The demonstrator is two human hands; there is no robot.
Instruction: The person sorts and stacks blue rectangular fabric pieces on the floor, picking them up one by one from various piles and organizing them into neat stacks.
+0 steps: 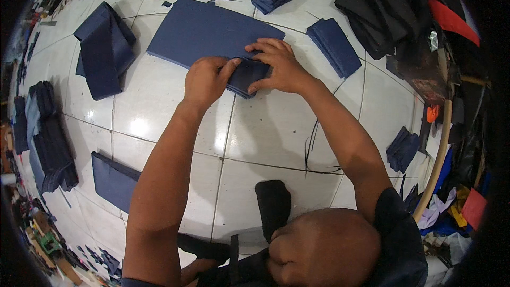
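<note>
Head view. The person's left hand [206, 78] and right hand [279, 66] meet at a small stack of dark blue pieces [245, 77], situated at the near right side of a large blue slab [212, 29] on the white tiled floor [265, 133]. The left fingers are curled, with the thumb pressed on the stack's left edge; their tips are partly hidden. The right hand is parted in a wide curve, fingers at the stack's far side and thumb at its near side, gripping it between them. Whether the stack rests partly on the slab cannot be told. To the left lies a folded blue strip [103, 53]; to the right, a narrow blue stack [334, 48] lies near black cloth [385, 10]. A blue panel [114, 180] is partly covered by the left forearm [162, 180].
</note>
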